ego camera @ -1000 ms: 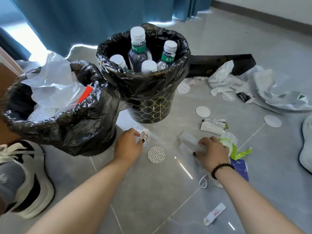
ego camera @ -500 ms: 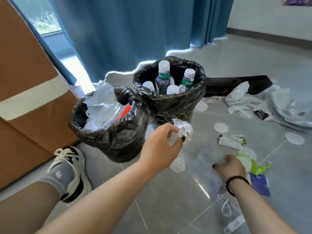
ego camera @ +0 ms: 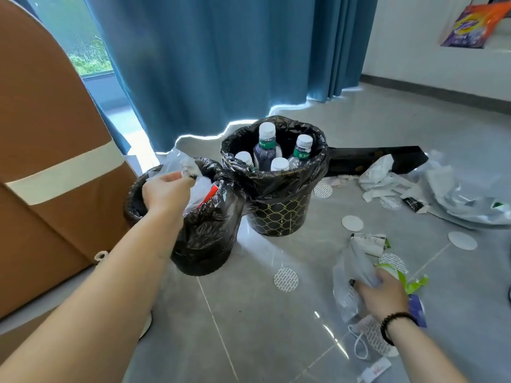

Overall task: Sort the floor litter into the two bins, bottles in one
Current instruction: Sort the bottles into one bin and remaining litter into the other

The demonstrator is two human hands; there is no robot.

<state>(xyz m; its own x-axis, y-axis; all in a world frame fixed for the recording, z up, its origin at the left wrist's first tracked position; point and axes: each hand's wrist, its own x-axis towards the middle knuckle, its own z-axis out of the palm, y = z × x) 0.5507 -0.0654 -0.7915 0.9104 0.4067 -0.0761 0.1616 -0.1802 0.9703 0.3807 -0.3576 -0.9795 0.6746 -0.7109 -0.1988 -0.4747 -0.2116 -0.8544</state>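
The left hand [ego camera: 166,193] has risen from the floor and now pinches a crumpled wrapper [ego camera: 188,170] over the left bin [ego camera: 204,239], beside the bottle bin [ego camera: 279,217]; bare floor [ego camera: 249,313] lies near. At right, the right hand [ego camera: 383,293] grips a plastic bag [ego camera: 356,268]

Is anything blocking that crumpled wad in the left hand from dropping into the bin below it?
Nothing visible does. The left hand holds the wad over the open left bin, which has plastic piled inside.
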